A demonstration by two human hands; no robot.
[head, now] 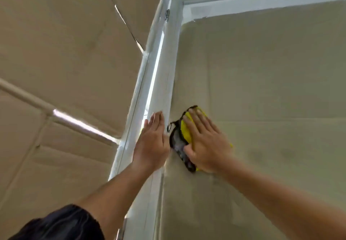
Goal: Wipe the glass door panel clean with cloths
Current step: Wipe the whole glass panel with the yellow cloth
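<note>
Right hand (207, 142), fingers straight, presses a yellow-grey cloth (185, 131) flat against the glass panel (262, 71). At the cloth's nine o'clock, left hand (152, 142) lies flat and unclenched on the white frame (164, 71).

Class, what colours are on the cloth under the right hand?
The cloth is yellow, with a grey face and black edging; head view.

Short dark sleeve (61, 223) on the left arm (112, 189), black or maybe navy, kinda blurry; left hand (151, 142) and right hand (207, 146) bare.
</note>
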